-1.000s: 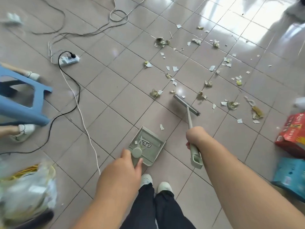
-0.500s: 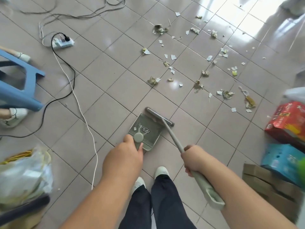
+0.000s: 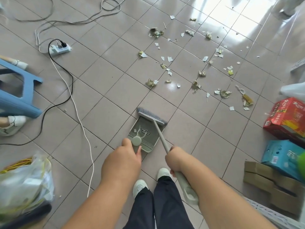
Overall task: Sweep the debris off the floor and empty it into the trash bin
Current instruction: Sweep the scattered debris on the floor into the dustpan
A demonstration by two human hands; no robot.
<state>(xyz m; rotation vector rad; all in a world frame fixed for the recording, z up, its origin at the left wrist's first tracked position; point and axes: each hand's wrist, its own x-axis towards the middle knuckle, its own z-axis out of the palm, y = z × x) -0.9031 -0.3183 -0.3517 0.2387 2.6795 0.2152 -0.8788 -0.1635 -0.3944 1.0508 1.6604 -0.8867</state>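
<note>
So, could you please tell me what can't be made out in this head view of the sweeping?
- Trash bin: none recognisable; the blurred clear plastic bag is cut by the left edge.
- Left hand fingers: hidden under the hand on the grey-green dustpan.
- Dustpan print: too small.
- Grey brush handle end: partly behind the right hand's forearm.

The person's forearms are bare, with no sleeves in view, and neither the left hand (image 3: 123,160) nor the right hand (image 3: 177,160) shows a glove, ring or watch. Below are dark navy trousers (image 3: 158,204) and white shoes (image 3: 140,186) with rounded toes.
</note>
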